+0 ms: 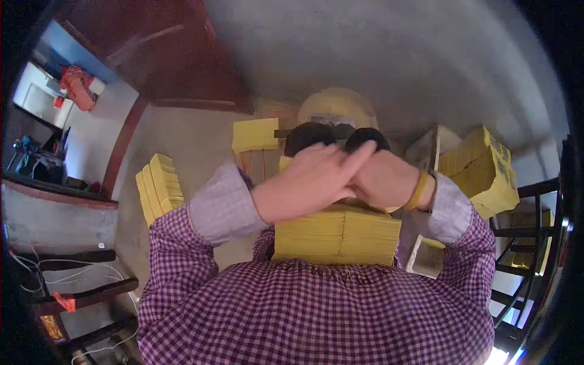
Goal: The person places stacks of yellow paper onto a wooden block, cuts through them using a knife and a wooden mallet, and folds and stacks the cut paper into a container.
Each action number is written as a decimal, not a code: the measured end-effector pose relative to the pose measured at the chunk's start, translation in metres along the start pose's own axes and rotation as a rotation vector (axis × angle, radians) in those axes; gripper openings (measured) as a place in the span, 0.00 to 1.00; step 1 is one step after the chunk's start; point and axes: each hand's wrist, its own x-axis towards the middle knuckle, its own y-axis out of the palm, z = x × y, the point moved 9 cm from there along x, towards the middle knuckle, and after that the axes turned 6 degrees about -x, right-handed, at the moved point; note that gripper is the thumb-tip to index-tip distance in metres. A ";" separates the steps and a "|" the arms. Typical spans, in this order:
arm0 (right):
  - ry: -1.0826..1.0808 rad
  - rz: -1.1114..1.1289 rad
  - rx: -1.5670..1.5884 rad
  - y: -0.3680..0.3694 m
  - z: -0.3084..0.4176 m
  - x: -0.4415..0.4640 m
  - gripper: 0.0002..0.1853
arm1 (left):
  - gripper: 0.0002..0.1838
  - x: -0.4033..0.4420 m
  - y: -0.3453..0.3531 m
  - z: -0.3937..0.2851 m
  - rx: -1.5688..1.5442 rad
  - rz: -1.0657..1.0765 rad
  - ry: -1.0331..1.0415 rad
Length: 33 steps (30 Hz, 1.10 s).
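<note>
My left hand [307, 182] reaches across in front of me, its fingers stretched out and lying over my right hand. My right hand [386, 179], with a yellow band on its wrist, meets it from the other side. The right fingers are largely hidden and slightly blurred, so I cannot make out what they hold, if anything. Below both hands, close against my checked garment, is a thick stack of yellow paper [337, 237] in two side-by-side blocks. Just beyond the fingers are two dark rounded shapes [309, 139], whose kind I cannot tell.
A yellow paper block [255, 135] stands ahead on the left, and more yellow stacks [159, 188] lie farther left. At right is a large yellow bundle [480, 170] beside dark wooden rails [523, 234]. A dark slatted chair-like frame [85, 295] with pale cables stands at lower left.
</note>
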 end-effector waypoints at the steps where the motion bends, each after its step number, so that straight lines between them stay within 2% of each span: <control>1: 0.001 0.002 0.003 0.001 0.001 -0.001 0.16 | 0.34 -0.006 0.032 0.022 -0.230 0.274 -0.229; 2: 0.107 0.032 0.101 0.005 -0.009 -0.003 0.16 | 0.23 -0.010 0.036 0.030 -0.185 0.199 -0.219; 3: 0.212 0.062 0.201 0.009 -0.019 -0.006 0.16 | 0.23 -0.013 0.044 0.039 -0.187 0.201 -0.221; 4: 0.267 0.173 0.185 0.014 -0.024 -0.009 0.16 | 0.18 -0.013 0.047 0.036 -0.220 0.190 -0.120; 5: 0.268 0.177 0.192 0.021 -0.025 -0.012 0.16 | 0.15 -0.014 0.050 0.031 -0.253 0.178 -0.018; 7: 0.141 -0.040 0.348 0.019 -0.016 -0.015 0.14 | 0.15 -0.016 0.058 0.033 -0.305 0.158 -0.023; 12: 0.208 -0.051 0.515 0.033 -0.018 -0.024 0.10 | 0.15 -0.025 0.067 0.037 -0.412 0.120 -0.072; 17: 0.337 -0.098 0.756 0.048 -0.029 -0.035 0.10 | 0.14 -0.037 0.070 0.046 -0.599 -0.045 -0.186; 18: 0.352 -0.094 0.759 0.052 -0.033 -0.036 0.09 | 0.14 -0.034 0.067 0.049 -0.597 -0.046 -0.184; 20: 0.369 -0.085 0.767 0.054 -0.035 -0.040 0.08 | 0.10 -0.028 0.069 0.046 -0.501 0.099 -0.182; 22: 0.400 0.012 0.821 0.050 -0.043 -0.040 0.19 | 0.09 -0.027 0.059 0.048 -0.478 0.088 -0.158; 23: 0.399 0.002 0.811 0.042 -0.048 -0.041 0.19 | 0.09 -0.027 0.053 0.049 -0.467 0.084 -0.147; 24: 0.434 -0.194 1.238 0.030 -0.061 -0.047 0.27 | 0.09 -0.027 0.048 0.055 -0.463 0.083 -0.139; 25: 0.452 -0.402 1.662 0.023 -0.075 -0.055 0.35 | 0.10 -0.027 0.035 0.074 -0.567 -0.035 -0.222; 26: 0.460 -0.504 1.760 0.026 -0.091 -0.061 0.40 | 0.11 -0.029 0.024 0.089 -0.670 -0.155 -0.308; 27: 0.466 -0.609 1.857 0.036 -0.109 -0.066 0.45 | 0.11 -0.026 0.022 0.088 -0.666 -0.157 -0.305; 28: 0.282 -0.573 1.825 0.037 -0.112 -0.057 0.45 | 0.13 -0.027 0.020 0.100 -1.091 -0.331 -0.436; 29: 0.159 -0.444 1.787 0.034 -0.097 -0.045 0.43 | 0.14 -0.029 0.027 0.108 -1.518 -0.509 -0.560; 31: 0.274 -0.645 1.473 0.029 -0.089 -0.039 0.35 | 0.18 -0.025 0.049 0.110 -1.636 -0.547 -0.522; 32: 0.366 -0.651 1.395 0.008 -0.073 -0.033 0.29 | 0.19 -0.024 0.058 0.105 -1.728 -0.557 -0.503; 33: 0.365 -0.650 1.396 -0.004 -0.071 -0.033 0.29 | 0.20 -0.026 0.065 0.101 -1.820 -0.568 -0.485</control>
